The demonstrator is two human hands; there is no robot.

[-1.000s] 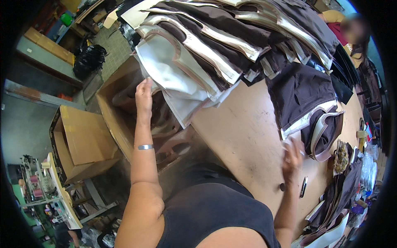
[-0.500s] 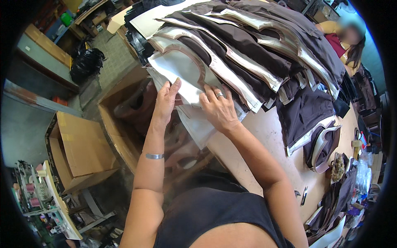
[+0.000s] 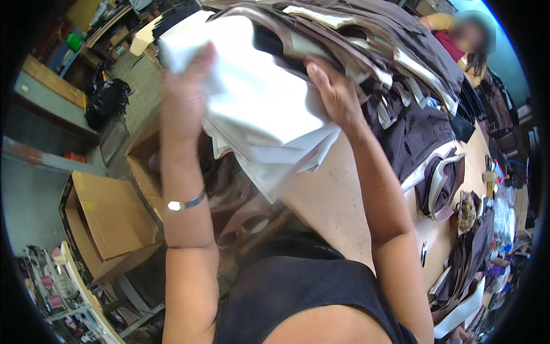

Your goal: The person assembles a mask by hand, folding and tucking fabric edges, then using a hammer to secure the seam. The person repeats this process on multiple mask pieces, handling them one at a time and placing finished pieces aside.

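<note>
Left hand (image 3: 186,97) is kinda blurry but its grip's clamped on a floppy white fabric panel (image 3: 258,94) beside the dark-brown cloth pile (image 3: 401,40), right hand (image 3: 341,97) at its edge, can't tell if that grip's closed.

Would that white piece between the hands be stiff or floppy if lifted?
The white piece would probably flop, since its surface curves softly between the left hand and right hand. Its edges look thin, so it may be light for its size. Broad and flattish, it seems unlikely to roll.
</note>
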